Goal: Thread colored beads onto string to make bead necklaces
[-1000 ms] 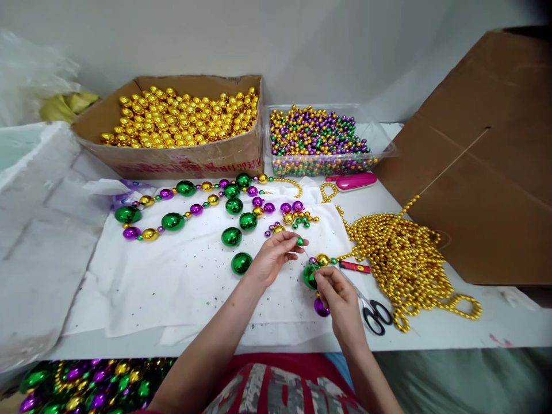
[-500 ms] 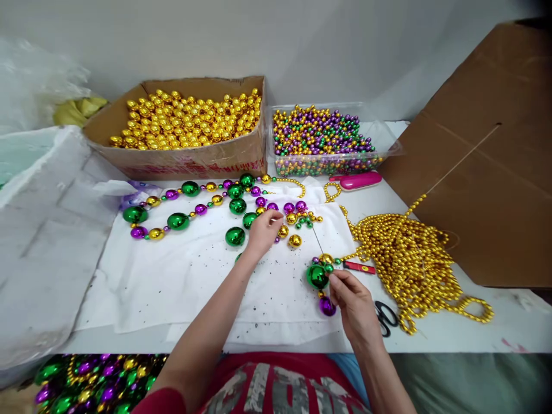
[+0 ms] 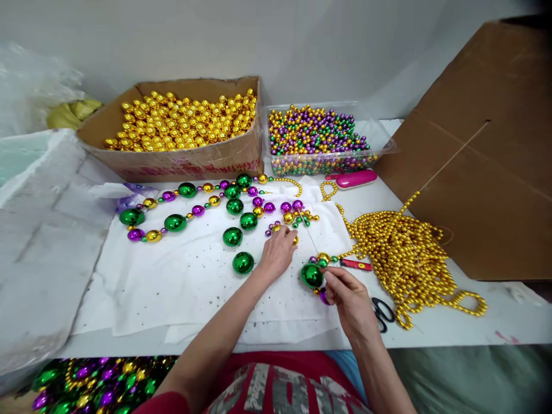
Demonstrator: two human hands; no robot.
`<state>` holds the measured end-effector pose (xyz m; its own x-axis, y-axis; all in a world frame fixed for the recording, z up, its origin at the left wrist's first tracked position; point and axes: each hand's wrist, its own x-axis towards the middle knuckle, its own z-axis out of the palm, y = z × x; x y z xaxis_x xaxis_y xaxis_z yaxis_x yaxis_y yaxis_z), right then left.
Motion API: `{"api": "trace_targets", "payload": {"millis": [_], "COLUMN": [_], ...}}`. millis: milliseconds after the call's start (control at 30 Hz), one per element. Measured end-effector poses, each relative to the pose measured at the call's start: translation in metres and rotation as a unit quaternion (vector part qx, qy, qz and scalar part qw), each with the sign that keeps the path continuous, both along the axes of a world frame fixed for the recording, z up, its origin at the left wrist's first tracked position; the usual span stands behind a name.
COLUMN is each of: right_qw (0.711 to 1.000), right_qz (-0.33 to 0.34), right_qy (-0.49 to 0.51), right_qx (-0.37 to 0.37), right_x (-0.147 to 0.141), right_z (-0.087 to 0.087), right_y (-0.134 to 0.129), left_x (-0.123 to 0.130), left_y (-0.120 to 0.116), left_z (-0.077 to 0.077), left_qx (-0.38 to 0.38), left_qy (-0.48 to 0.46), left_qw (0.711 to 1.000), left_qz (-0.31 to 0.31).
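Note:
My left hand (image 3: 279,252) is over the white cloth, its fingertips closed around a shiny gold bead (image 3: 295,239). Partly behind that hand are another gold bead (image 3: 276,229) and small purple beads (image 3: 268,232). My right hand (image 3: 351,296) pinches a beaded string beside a large green bead (image 3: 311,276). A gold bead (image 3: 323,257) and small green beads are bunched above it, and a purple bead (image 3: 325,296) hangs below, partly covered by my fingers. From this bunch a thin straight strand (image 3: 308,232) slants up and left. Loose large green beads (image 3: 243,263) lie left of my left hand.
A beaded necklace (image 3: 175,222) lies at left. Behind stand a carton of gold beads (image 3: 172,158) and a clear tub (image 3: 323,164) of small beads. At right are piled gold bead strands (image 3: 401,253), a red lighter (image 3: 356,264), black-handled scissors (image 3: 383,313) and a cardboard box (image 3: 483,190).
My left hand has moved right and toward me, from the purple beads to the gold bead. My right hand stays at the beaded string. The view has shifted slightly.

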<state>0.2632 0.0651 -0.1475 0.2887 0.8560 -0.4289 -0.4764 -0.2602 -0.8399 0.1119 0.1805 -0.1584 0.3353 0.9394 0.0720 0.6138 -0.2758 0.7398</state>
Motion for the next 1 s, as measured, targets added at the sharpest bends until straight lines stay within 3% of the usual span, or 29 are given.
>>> {"api": "trace_targets", "payload": {"millis": [67, 100, 233, 267, 333, 600, 1000], "right_qw": [1.0, 0.999, 0.988, 0.985, 0.98, 0.969, 0.975], "right_qz": [0.005, 0.01, 0.053, 0.064, 0.079, 0.098, 0.083], "right_qy": [-0.03, -0.053, -0.142, -0.157, -0.184, -0.228, -0.205], "right_qx": [0.003, 0.004, -0.004, -0.005, 0.002, 0.01, -0.006], "right_x": [0.0, 0.0, 0.001, 0.001, -0.002, -0.005, -0.013], "right_z": [0.002, 0.002, 0.003, 0.004, 0.006, 0.012, 0.004], "right_y": [-0.001, -0.002, -0.01, -0.012, -0.014, -0.016, -0.014], "left_x": [-0.001, -0.004, -0.022, -0.026, -0.032, -0.036, -0.03], "left_y": [0.005, 0.008, 0.017, 0.018, 0.018, 0.016, 0.002], "left_z": [0.0, 0.001, 0.008, 0.009, 0.01, 0.009, 0.014], "left_qx": [-0.063, -0.117, -0.332, -0.354, -0.369, -0.381, -0.365], "left_qy": [-0.15, -0.24, -0.533, -0.568, -0.603, -0.627, -0.617], "left_qw": [0.985, 0.961, 0.767, 0.732, 0.693, 0.663, 0.689], "left_qz": [0.05, 0.076, 0.128, 0.132, 0.141, 0.149, 0.101]}}
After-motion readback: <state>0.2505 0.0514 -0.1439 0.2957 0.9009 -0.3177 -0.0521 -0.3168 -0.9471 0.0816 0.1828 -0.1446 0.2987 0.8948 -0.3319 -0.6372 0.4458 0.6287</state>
